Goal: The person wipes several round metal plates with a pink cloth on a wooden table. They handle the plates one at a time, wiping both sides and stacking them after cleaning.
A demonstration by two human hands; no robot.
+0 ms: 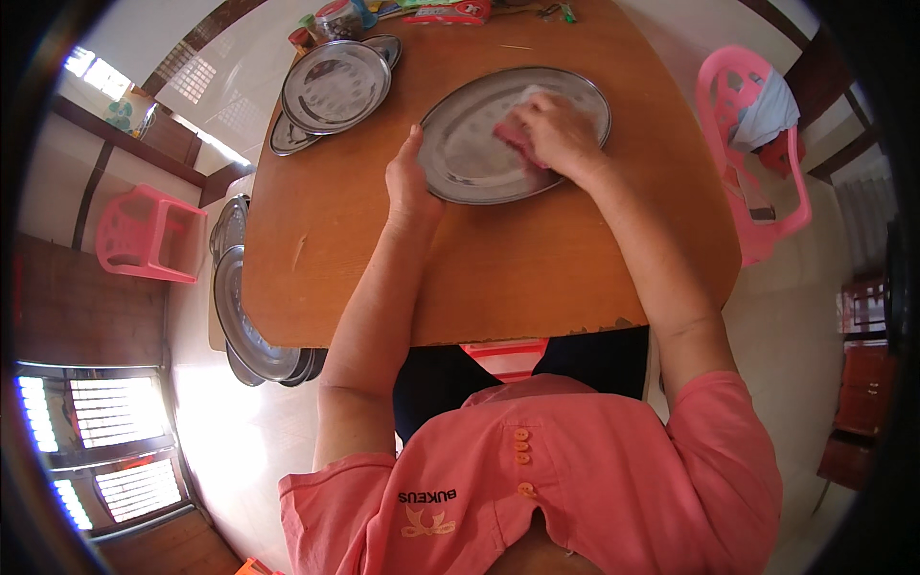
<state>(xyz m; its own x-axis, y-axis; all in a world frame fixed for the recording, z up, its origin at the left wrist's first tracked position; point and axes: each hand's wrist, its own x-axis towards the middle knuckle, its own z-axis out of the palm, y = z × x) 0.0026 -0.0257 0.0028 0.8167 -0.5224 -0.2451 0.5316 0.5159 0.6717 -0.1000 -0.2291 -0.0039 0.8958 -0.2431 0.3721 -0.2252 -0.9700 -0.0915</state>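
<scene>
An oval stainless-steel platter [467, 154] lies over the wooden table in front of me. My left hand [413, 176] grips its left rim, with the thumb up along the edge. My right hand [557, 133], blurred, presses a pink and white cloth [521, 142] onto the right half of the platter's inner face. Part of the cloth is hidden under the fingers. Whether the platter's underside rests fully on the table cannot be seen.
More steel platters [336, 86] are stacked at the table's [460, 273] far left. Others [251, 323] sit lower, beside its left edge. A jar [338, 20] and packets [449, 12] line the far edge. Pink plastic chairs [154, 233] stand left and right, the right one holding a pale cloth [767, 111].
</scene>
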